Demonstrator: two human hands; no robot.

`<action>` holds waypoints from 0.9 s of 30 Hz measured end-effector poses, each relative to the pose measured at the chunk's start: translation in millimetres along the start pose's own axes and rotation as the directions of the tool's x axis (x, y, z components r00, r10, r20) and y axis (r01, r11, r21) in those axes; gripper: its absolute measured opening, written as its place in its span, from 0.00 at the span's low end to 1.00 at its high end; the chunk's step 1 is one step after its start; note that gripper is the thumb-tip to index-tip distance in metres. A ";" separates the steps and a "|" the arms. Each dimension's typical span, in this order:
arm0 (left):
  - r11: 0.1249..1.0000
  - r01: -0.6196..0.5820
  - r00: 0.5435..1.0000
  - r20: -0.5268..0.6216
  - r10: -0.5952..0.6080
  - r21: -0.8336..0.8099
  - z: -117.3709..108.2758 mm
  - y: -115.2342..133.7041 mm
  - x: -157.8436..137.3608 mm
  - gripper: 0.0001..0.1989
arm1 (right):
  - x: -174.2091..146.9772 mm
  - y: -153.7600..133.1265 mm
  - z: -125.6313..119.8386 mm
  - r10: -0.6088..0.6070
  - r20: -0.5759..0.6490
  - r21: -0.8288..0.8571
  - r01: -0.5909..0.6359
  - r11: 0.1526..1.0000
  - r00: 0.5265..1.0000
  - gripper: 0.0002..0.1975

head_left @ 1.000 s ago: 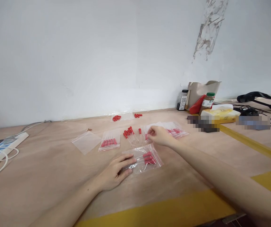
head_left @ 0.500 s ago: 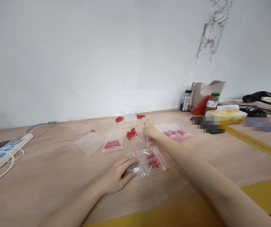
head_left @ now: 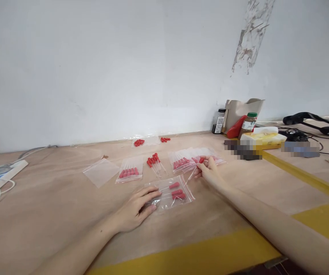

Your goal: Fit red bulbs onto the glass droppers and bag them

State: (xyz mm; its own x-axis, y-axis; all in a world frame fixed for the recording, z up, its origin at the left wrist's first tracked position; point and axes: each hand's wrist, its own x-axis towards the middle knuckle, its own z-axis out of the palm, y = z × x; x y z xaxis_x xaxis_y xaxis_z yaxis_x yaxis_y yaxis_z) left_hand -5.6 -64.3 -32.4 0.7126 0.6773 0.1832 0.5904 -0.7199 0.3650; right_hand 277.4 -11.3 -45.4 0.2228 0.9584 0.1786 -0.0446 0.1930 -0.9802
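Observation:
Between the thumb and fingers of my right hand [head_left: 210, 173] is a glass dropper with a red bulb [head_left: 201, 160], its thin tube slanting down toward the table. My left hand [head_left: 137, 208] lies with fingers stretched over the left end of a clear zip bag [head_left: 167, 205]. Inside that bag are three droppers, bulbs toward the zip at the right. A bunch of loose droppers [head_left: 154, 163] lies behind the bag. Overlapping filled bags [head_left: 181, 163] lie behind my right hand. To the left sit another filled bag [head_left: 130, 172] and an empty zip bag [head_left: 100, 172].
Against the wall lie red bulbs [head_left: 139, 142] on clear plastic. A tissue pack [head_left: 263, 139], a green-lidded jar [head_left: 248, 124], a dark-capped bottle [head_left: 218, 121] and a beige bag [head_left: 241, 109] stand at the right. A power strip [head_left: 6, 177] with white cables is at the left.
My right hand has come back toward me and to the right from behind the loose droppers, and a dropper now shows in its fingers. My left hand stays on the bag. The view has shifted slightly.

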 end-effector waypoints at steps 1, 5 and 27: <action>1.000 -0.002 1.000 0.001 0.002 0.001 0.3 -0.4 0.1 0.19 | -1.7 0.7 2.7 0.003 0.007 0.013 -0.003 1.000 1.000 0.17; 1.000 -0.008 1.000 -0.011 0.008 0.001 1.1 -1.2 0.4 0.19 | -9.6 2.1 9.0 0.078 0.034 0.073 -0.080 0.994 0.996 0.14; 1.000 0.002 1.000 -0.023 -0.002 -0.018 -2.0 3.2 -0.1 0.20 | -21.7 9.5 11.2 0.078 0.392 -0.309 0.051 0.950 0.917 0.12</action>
State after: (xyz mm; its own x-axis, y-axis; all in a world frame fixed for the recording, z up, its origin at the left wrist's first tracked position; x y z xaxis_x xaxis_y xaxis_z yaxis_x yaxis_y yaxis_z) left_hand -4.5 -66.4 -29.4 0.7021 0.6824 0.2036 0.5851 -0.7157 0.3813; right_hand 261.2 -27.9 -57.6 -0.1805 0.9761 0.1210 0.2695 0.1674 -0.9483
